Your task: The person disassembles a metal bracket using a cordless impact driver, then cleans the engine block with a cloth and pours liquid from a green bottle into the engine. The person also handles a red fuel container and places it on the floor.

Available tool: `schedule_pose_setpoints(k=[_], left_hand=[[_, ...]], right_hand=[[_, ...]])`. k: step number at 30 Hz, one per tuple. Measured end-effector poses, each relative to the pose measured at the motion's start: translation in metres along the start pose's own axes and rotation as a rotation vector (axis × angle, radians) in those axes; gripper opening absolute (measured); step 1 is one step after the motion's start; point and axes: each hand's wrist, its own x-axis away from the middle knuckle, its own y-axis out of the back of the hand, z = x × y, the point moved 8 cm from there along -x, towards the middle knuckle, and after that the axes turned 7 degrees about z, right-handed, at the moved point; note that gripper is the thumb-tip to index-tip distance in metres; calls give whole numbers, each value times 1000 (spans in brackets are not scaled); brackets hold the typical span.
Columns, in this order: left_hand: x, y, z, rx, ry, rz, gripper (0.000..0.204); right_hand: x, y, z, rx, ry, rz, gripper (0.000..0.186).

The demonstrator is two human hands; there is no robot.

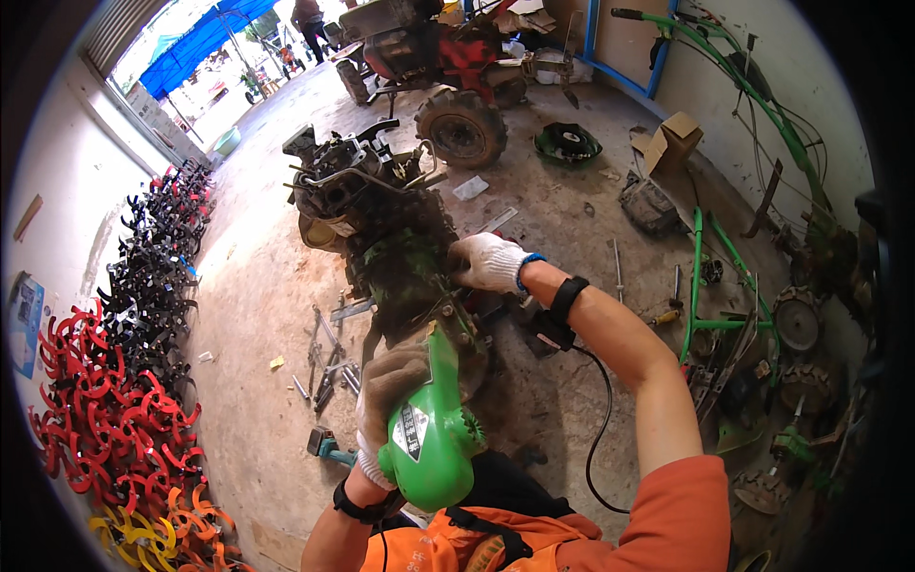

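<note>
My left hand (381,400), in a dirty knit glove with a white cuff, grips a bright green housing (434,453) with a toothed fitting on its side, held low in front of my orange clothing. My right hand (481,262), in a white glove with a blue-edged cuff, has its fingers curled at the right side of a greasy engine-and-gearbox assembly (391,272); what they hold is hidden. The housing partly covers the assembly's lower end.
Piles of red, black and yellow blades (105,400) line the left wall. Loose tools (329,357) and a drill (324,445) lie nearby. A red machine (467,57) stands behind, a cardboard box (672,143) and green frames (696,286) at right. A person (310,24) stands outside.
</note>
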Motion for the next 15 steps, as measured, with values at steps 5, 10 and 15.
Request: schedule_pose_setpoints(k=[5, 10, 15], left_hand=[[-3, -1, -1, -4, 8, -2, 55], [4, -2, -2, 8, 58, -21, 54], [39, 2, 20, 163, 395, -89, 53]], right_hand=[[5, 4, 2, -31, 102, -20, 44], [5, 2, -8, -126, 72, -85, 42], [-2, -5, -14, -31, 77, -120, 46]])
